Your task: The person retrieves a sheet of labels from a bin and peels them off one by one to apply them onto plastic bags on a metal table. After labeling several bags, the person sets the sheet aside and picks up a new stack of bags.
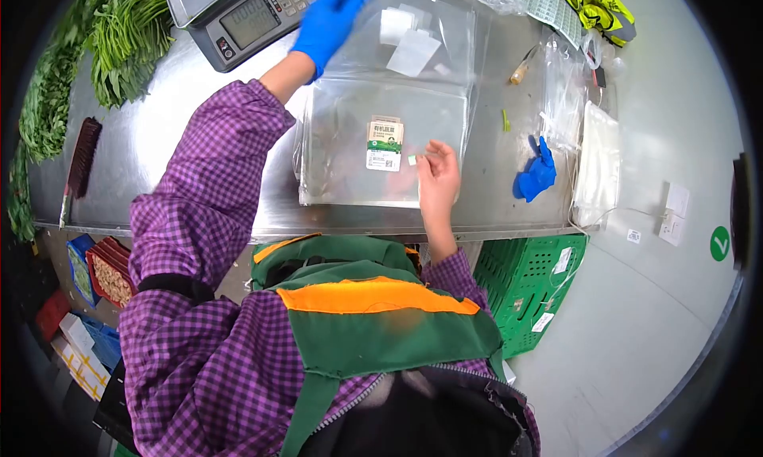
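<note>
Clear plastic bags (342, 179) are lying around the label (385, 145), the left hand (327, 29) hanging beyond it and the right hand (439, 183) just right of it, neither grip clearly showing whether it is holding anything, so keeping the bags flat is probably helping most.

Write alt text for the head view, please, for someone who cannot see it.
A person's bare right grip is over clear plastic bags with a green-and-white label, their blue-gloved left grip beside a scale. Leafy greens lie left on the metal table.
</note>
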{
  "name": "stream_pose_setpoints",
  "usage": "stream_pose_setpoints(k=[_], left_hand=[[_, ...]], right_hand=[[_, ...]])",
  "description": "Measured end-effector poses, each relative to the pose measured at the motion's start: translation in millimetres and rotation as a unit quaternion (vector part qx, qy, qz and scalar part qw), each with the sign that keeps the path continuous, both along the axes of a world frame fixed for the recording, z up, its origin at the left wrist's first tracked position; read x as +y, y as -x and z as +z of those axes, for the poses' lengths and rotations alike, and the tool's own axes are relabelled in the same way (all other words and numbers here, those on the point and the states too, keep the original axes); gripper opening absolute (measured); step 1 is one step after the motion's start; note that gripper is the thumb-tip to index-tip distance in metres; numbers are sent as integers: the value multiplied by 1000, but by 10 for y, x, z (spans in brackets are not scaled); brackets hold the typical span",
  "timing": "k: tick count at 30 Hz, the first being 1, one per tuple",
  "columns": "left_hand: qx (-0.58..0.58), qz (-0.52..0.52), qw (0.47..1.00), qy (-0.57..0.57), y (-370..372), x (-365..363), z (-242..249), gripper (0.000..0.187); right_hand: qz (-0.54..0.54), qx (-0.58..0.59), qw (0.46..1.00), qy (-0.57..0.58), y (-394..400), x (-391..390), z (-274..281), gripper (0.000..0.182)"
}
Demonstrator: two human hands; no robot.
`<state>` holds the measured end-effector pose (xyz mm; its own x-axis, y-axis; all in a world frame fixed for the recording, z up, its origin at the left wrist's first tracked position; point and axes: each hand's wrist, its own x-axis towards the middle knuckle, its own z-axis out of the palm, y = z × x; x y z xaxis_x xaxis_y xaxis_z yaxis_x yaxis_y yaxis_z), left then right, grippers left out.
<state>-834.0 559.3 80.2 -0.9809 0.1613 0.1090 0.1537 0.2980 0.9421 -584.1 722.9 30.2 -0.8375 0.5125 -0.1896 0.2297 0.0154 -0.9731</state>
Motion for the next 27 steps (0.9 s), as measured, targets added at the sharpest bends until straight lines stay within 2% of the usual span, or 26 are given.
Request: stream_pose_setpoints(k=[2,3,5,6,7,8,10,11,13,14,16,18,19,20,21,22,23,24,25,27], left_hand=[[120,106,974,-160,-41,-55,190,22],[195,119,965,-131,-70,-163,116,23],[234,100,967,-11,-524,-288,-31,25],[132,28,988,74,-918,-336,-48,29],[56,-95,992,53,-1172,-412,-417,33],[107,-237,952,164,-1390,-462,-560,39],[51,-391,859,328,-1622,-516,-744,32],[51,-392,859,326,-1621,-503,-803,32],[-26,-400,859,318,-1568,-469,-838,21],[-26,-400,859,318,-1535,-462,-848,21],[-122,-363,903,194,-1399,-419,-859,15],[-170,-344,910,154,-1132,-348,-832,19],[-107,-310,937,124,-933,-325,-936,21],[-125,-260,952,101,-688,-297,-832,24],[-221,-158,961,49,-449,-268,-651,25],[-173,-83,981,3,-245,-293,-520,26],[-74,-54,994,-61,16,-386,-567,27],[-21,1,999,-47,149,-496,-418,28],[-73,47,991,-107,206,-611,-257,29],[-32,90,991,-97,147,-938,-166,30]], right_hand=[[-19,-9,1000,-22,86,67,-219,27],[-19,-28,998,-58,119,83,-303,29],[-17,-47,995,-90,148,89,-394,31],[18,-67,978,-194,147,96,-416,32],[53,-86,949,-298,150,105,-425,34],[55,-86,949,-298,162,125,-421,34],[70,-54,885,-458,163,186,-381,36],[69,-55,884,-460,154,221,-345,36],[49,-49,935,-348,115,237,-192,30],[48,-48,935,-348,93,231,-103,30],[15,3,975,-222,48,207,128,24],[10,37,974,-223,-19,145,344,22],[8,72,972,-223,-46,108,387,20],[5,70,972,-223,-69,72,380,20],[23,81,970,-228,-84,32,371,21],[42,94,967,-234,-89,-7,363,21],[39,95,967,-235,-91,-58,343,21],[50,78,975,-203,-87,-112,310,21],[61,60,982,-169,-87,-145,282,22],[75,42,985,-151,-94,-190,250,22]])
